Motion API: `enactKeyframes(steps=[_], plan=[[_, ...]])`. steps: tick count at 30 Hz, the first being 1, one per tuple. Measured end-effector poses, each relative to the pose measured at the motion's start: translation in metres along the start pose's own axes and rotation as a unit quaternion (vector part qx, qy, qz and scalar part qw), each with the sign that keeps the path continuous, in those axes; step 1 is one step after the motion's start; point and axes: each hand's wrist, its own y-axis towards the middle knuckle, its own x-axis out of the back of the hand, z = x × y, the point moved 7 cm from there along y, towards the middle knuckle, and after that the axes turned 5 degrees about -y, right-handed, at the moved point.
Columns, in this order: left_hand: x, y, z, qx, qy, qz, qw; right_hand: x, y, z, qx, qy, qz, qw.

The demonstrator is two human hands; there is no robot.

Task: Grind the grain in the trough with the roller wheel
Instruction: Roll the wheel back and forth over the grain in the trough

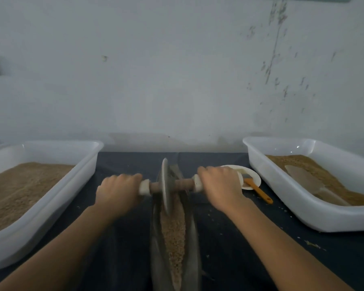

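Nearest us, the trough [194, 238] runs down the dark table [124, 248] with grain [173, 232] lying along it. We grip the wheel's [165, 185] axle, our left hand [117, 190] and right hand [220, 185] with fingers curled round the handles, the wheel standing in the trough's far end. White tubs [303, 215] of grain flank us.

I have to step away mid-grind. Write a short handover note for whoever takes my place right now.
Left hand: grips the left handle of the roller wheel.
Right hand: grips the right handle.
The wheel stands upright in the far part of the trough, between the hands.
Grain fills the near trough, still coarse, so grinding is unfinished.
Left: roll the wheel back through the near grain.
White tubs of grain stand on either side; an orange spatula lies on a small plate.
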Motion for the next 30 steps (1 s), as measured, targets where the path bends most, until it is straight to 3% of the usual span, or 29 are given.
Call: enactKeyframes(steps=[3, 7, 10, 13, 16, 20, 26, 28, 30], plan=[[0.017, -0.054, -0.012, -0.037, -0.002, 0.027, 0.999, 0.012, -0.051, 0.004, 0.035, 0.021, 0.023, 0.999], [0.071, -0.119, -0.040, -0.163, -0.037, -0.062, 0.984, 0.055, -0.109, -0.003, 0.065, 0.069, -0.042, 0.995], [0.060, -0.113, -0.036, -0.099, 0.028, 0.039, 0.994, 0.048, -0.111, -0.003, 0.061, 0.076, 0.006, 0.995], [0.036, -0.072, -0.026, -0.057, 0.068, 0.017, 0.996, 0.004, -0.080, -0.003, 0.030, 0.032, 0.096, 0.994], [0.016, -0.008, -0.014, -0.022, 0.089, -0.030, 0.995, -0.027, -0.025, -0.012, -0.029, 0.045, 0.062, 0.997], [0.008, 0.043, -0.007, -0.034, 0.113, -0.046, 0.992, -0.054, 0.017, -0.018, -0.079, 0.037, 0.043, 0.995], [0.029, -0.034, -0.025, -0.054, 0.078, -0.032, 0.995, -0.019, -0.055, -0.011, -0.020, 0.063, 0.078, 0.995], [0.055, -0.084, -0.042, -0.118, 0.039, -0.063, 0.990, 0.013, -0.094, -0.008, 0.015, 0.049, 0.044, 0.998], [0.081, -0.117, -0.049, -0.156, 0.008, -0.115, 0.981, 0.049, -0.119, -0.010, 0.031, 0.069, -0.036, 0.996]])
